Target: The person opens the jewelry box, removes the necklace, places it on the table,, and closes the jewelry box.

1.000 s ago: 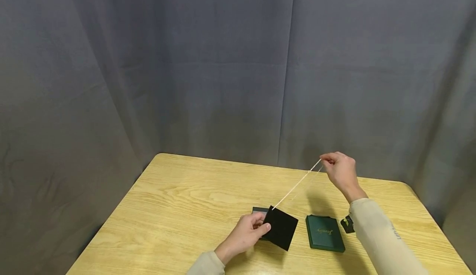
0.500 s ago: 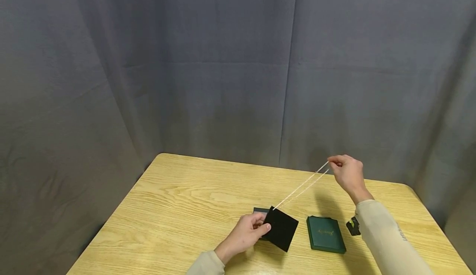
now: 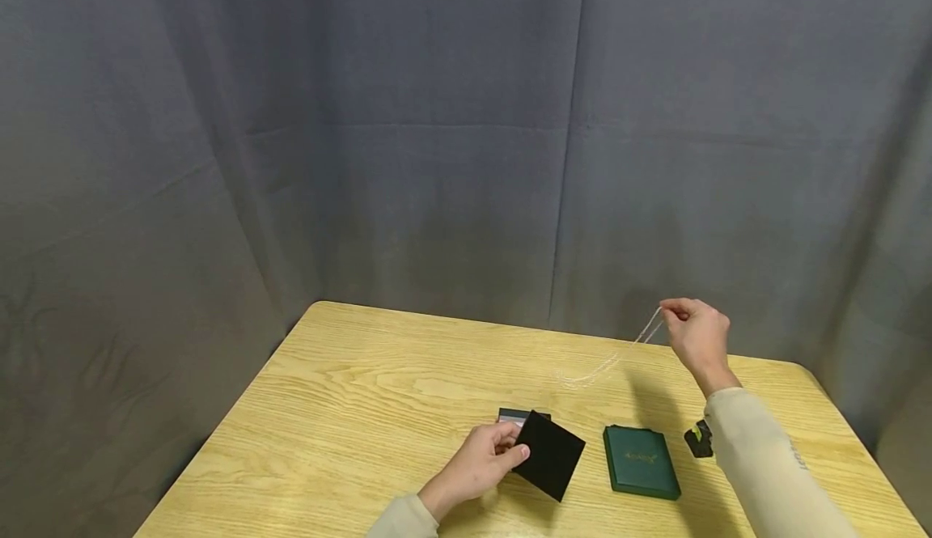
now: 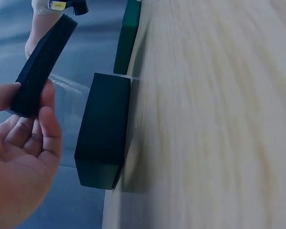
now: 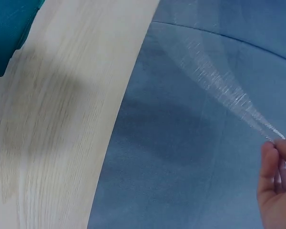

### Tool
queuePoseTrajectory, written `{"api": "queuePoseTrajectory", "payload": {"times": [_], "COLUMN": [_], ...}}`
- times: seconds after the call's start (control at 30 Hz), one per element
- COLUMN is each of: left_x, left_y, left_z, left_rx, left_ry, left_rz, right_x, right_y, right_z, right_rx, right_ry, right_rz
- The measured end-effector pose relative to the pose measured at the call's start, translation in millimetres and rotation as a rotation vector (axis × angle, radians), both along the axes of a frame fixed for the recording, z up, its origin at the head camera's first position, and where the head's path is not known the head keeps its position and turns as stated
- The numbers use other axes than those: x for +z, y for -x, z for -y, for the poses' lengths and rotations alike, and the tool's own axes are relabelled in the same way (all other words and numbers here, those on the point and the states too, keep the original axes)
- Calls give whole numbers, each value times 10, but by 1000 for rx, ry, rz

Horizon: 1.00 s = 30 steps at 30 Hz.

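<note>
My left hand (image 3: 482,459) pinches a square black foam pad (image 3: 550,455) by one edge; the left wrist view shows the pad's (image 4: 45,67) thickness between thumb and fingers. Partly hidden behind that hand is a dark green box (image 3: 524,415), which stands on the table in the left wrist view as a deep box base (image 4: 102,129). Up at the right, my right hand (image 3: 699,336) pinches a thin silvery chain necklace (image 3: 607,362) between thumb and fingertips. The chain swings out to the left in the air, apart from the pad, and is blurred in the right wrist view (image 5: 229,93).
A green lid with gold lettering (image 3: 641,462) lies on the wooden table (image 3: 379,392), right of the pad. A small black device (image 3: 699,439) shows at the right wrist. Grey curtains (image 3: 451,158) hang behind and beside the table.
The necklace, stretched from the pad's corner to the right hand before, has come off the pad and swings free. The right hand has moved right; the left hand stays nearly still.
</note>
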<state>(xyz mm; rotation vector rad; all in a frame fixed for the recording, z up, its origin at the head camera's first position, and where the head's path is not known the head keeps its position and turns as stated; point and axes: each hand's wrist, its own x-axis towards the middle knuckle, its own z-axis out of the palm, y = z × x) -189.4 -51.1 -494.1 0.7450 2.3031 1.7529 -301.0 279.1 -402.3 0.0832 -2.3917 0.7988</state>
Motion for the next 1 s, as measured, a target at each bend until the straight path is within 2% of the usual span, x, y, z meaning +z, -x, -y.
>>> {"api": "queuePoseTrajectory", "payload": {"times": [0.07,0.27,0.33,0.4,0.63,0.83,1.0], "left_x": [34,306,339,310,28,22,44], "left_y": [-16,-135,-150,-138,16,46,44], "left_z": [4,20,22,21,13,30,26], "left_rx": [16,22,26,31,45,20,42], "left_ry": [6,-32,-44,-49,-26,-49,-48], "left_rz": [-2,-1,-1,2,24,40,58], "right_x": [4,-59,-100,-151,-368,-513,-554], "right_y": [-12,-54,-64,-73,-98,-128,-117], "right_z": [-20,-67,-88,-106,-72,50,167], "right_rx": [-9,7,5,6,69,137,167], "right_ry": [15,23,17,9,-26,-52,-44], "right_rz": [23,94,103,112,145,158,198]}}
